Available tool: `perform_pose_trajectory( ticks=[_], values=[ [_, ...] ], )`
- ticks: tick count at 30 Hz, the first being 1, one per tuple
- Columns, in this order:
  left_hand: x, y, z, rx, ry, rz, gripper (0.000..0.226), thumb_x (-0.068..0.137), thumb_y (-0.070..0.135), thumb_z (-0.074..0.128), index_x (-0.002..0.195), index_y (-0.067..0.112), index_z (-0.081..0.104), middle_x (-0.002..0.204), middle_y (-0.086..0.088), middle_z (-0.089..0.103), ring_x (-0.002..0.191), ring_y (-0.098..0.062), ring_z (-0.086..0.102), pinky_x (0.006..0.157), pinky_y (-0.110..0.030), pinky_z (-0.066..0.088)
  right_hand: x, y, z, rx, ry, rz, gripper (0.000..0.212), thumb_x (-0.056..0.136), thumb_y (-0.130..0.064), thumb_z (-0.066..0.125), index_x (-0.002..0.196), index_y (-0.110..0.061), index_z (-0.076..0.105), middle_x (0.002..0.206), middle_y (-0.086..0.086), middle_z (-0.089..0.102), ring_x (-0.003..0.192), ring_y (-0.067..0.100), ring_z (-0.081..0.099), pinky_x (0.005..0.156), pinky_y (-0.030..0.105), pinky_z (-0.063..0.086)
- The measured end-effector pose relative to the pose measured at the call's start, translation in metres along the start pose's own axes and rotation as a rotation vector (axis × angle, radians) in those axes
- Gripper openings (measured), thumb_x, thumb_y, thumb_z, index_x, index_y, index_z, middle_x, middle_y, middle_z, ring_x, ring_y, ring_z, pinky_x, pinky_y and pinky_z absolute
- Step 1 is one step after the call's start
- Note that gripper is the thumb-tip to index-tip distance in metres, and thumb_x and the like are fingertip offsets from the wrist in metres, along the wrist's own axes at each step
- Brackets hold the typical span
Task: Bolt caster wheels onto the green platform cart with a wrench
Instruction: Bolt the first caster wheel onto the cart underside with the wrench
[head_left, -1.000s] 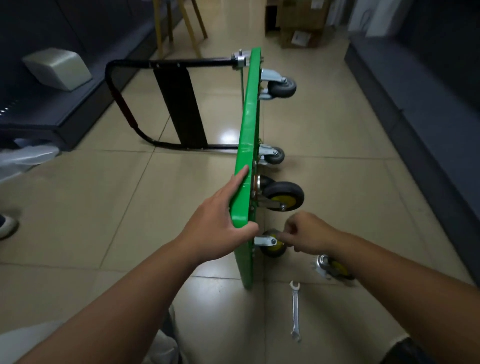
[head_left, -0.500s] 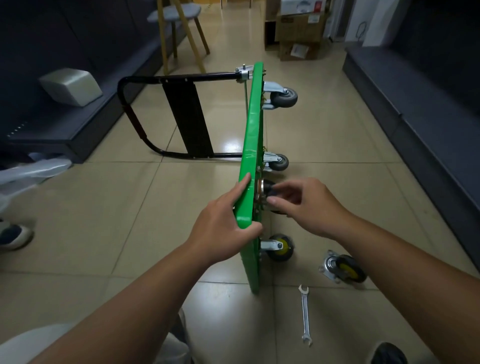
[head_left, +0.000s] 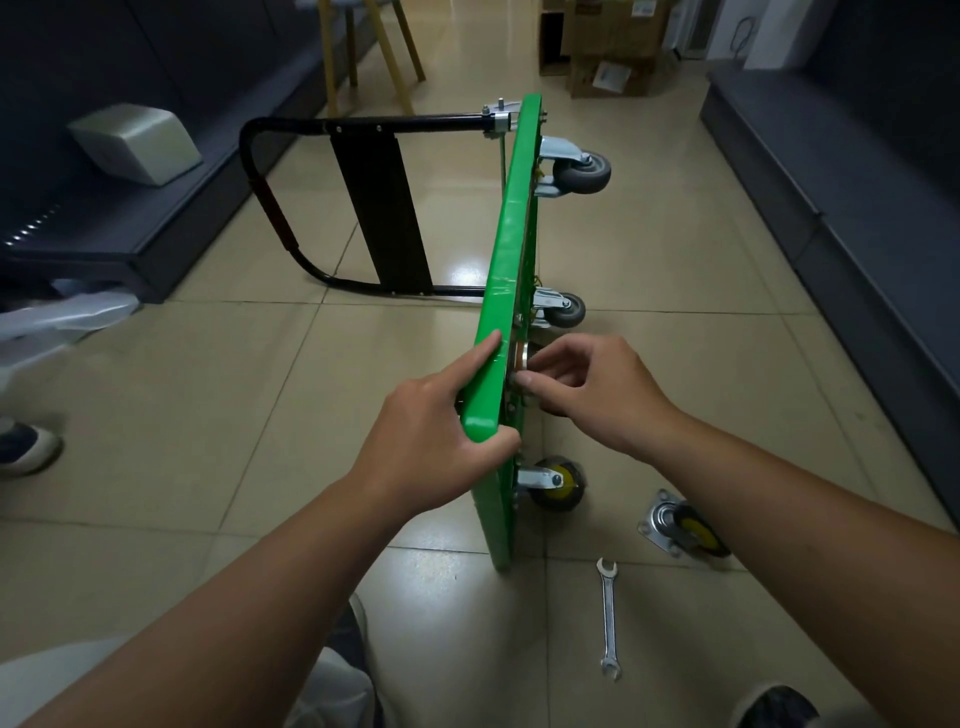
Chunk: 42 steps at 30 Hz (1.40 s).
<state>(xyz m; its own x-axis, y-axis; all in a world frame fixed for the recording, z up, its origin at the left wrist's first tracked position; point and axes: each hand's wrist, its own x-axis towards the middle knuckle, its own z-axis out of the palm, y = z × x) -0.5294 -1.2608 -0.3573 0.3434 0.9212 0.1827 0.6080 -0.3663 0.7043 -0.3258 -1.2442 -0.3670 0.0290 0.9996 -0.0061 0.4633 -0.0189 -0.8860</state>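
Gripping the green cart (head_left: 511, 223), the left hand (head_left: 431, 441) faces the right hand (head_left: 597, 395), which pinches its caster wheel (head_left: 521, 357).

The platform cart (head_left: 511, 234) stands on its long edge on the floor (head_left: 208, 415), running from 6 towards 12 o'clock. Its handle (head_left: 415, 124) lies out at 10 o'clock. Three mounted casters (head_left: 566, 310) stick out from its 3 o'clock face. The left grip (head_left: 431, 447) clasps the cart's near top corner. The right grip (head_left: 597, 395), just at 3 o'clock of it, pinches at a caster plate (head_left: 519, 356) on that face. A loose caster (head_left: 680, 525) lies at 4 o'clock and the wrench (head_left: 609, 618) at 5 o'clock, apart from each other.
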Motion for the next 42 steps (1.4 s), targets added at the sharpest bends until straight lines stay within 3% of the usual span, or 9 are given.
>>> perform_pose_trajectory(
  ticks=[4, 9, 13, 17, 21, 27, 32, 38, 42],
  values=[
    [0.001, 0.002, 0.001, 0.060, 0.037, 0.022, 0.086, 0.070, 0.050, 0.061, 0.154, 0.043, 0.039, 0.083, 0.010, 0.071, 0.066, -0.006, 0.065, 0.065, -0.032, 0.059, 0.001, -0.004, 0.003, 0.018, -0.033, -0.018, 0.014, 0.087, -0.026, 0.077, 0.097, -0.016, 0.077, 0.085, -0.002, 0.076, 0.080, 0.015, 0.073, 0.078, 0.041, 0.062],
    [-0.001, -0.001, 0.001, 0.042, 0.031, 0.035, 0.085, 0.073, 0.051, 0.062, 0.155, 0.041, 0.038, 0.091, 0.008, 0.074, 0.069, -0.005, 0.068, 0.065, -0.031, 0.061, -0.001, -0.009, 0.004, 0.065, -0.117, 0.000, 0.012, 0.092, -0.011, 0.071, 0.101, -0.009, 0.077, 0.083, 0.003, 0.077, 0.072, 0.015, 0.074, 0.070, 0.026, 0.062],
    [-0.003, 0.000, 0.002, 0.040, 0.042, 0.038, 0.084, 0.076, 0.044, 0.066, 0.155, 0.041, 0.039, 0.085, 0.009, 0.073, 0.066, -0.005, 0.066, 0.063, -0.031, 0.060, 0.000, -0.008, 0.006, 0.011, -0.063, -0.054, 0.014, 0.084, -0.006, 0.078, 0.098, -0.008, 0.075, 0.084, -0.001, 0.075, 0.073, 0.006, 0.072, 0.071, 0.019, 0.058],
    [-0.003, 0.001, 0.003, 0.039, 0.036, 0.051, 0.082, 0.078, 0.042, 0.066, 0.156, 0.039, 0.038, 0.089, 0.009, 0.072, 0.069, -0.006, 0.067, 0.065, -0.034, 0.060, -0.003, -0.004, 0.010, -0.116, -0.005, -0.142, 0.019, 0.080, -0.008, 0.082, 0.092, -0.020, 0.073, 0.083, -0.011, 0.073, 0.077, 0.005, 0.071, 0.078, 0.031, 0.061],
    [-0.002, 0.001, 0.004, 0.031, 0.037, 0.060, 0.081, 0.079, 0.042, 0.065, 0.156, 0.038, 0.038, 0.102, 0.007, 0.072, 0.078, -0.008, 0.067, 0.071, -0.036, 0.060, -0.004, -0.002, 0.011, -0.036, 0.017, -0.136, 0.015, 0.081, -0.009, 0.081, 0.090, -0.019, 0.074, 0.083, -0.008, 0.075, 0.078, 0.007, 0.073, 0.080, 0.036, 0.062],
    [-0.004, 0.001, 0.006, -0.003, 0.023, 0.059, 0.079, 0.079, 0.042, 0.062, 0.155, 0.036, 0.039, 0.111, 0.007, 0.067, 0.079, -0.010, 0.064, 0.069, -0.037, 0.058, -0.004, -0.004, 0.012, 0.113, 0.102, -0.033, 0.008, 0.084, -0.012, 0.079, 0.091, -0.011, 0.076, 0.082, -0.001, 0.076, 0.077, 0.014, 0.073, 0.079, 0.035, 0.062],
    [-0.004, -0.001, 0.007, 0.000, 0.007, 0.064, 0.079, 0.081, 0.045, 0.060, 0.156, 0.036, 0.037, 0.114, 0.008, 0.066, 0.081, -0.008, 0.065, 0.068, -0.035, 0.059, -0.003, -0.002, 0.015, 0.149, 0.005, 0.115, 0.007, 0.089, -0.020, 0.075, 0.090, -0.013, 0.074, 0.076, 0.006, 0.076, 0.069, 0.021, 0.075, 0.076, 0.048, 0.062],
    [-0.004, -0.002, 0.008, 0.030, 0.003, 0.059, 0.077, 0.085, 0.044, 0.061, 0.157, 0.039, 0.033, 0.120, 0.009, 0.064, 0.084, -0.009, 0.064, 0.070, -0.035, 0.058, -0.003, -0.002, 0.012, 0.080, 0.026, 0.006, 0.014, 0.081, -0.012, 0.082, 0.091, -0.016, 0.072, 0.082, -0.001, 0.075, 0.075, 0.014, 0.074, 0.079, 0.039, 0.062],
    [-0.003, -0.002, 0.009, 0.023, 0.005, 0.059, 0.074, 0.088, 0.050, 0.060, 0.157, 0.040, 0.033, 0.123, 0.008, 0.065, 0.093, -0.012, 0.066, 0.077, -0.038, 0.059, -0.003, 0.000, 0.013, 0.125, 0.043, -0.017, 0.010, 0.082, -0.018, 0.081, 0.089, -0.019, 0.074, 0.083, -0.003, 0.076, 0.079, 0.014, 0.074, 0.080, 0.043, 0.062]
  ],
)
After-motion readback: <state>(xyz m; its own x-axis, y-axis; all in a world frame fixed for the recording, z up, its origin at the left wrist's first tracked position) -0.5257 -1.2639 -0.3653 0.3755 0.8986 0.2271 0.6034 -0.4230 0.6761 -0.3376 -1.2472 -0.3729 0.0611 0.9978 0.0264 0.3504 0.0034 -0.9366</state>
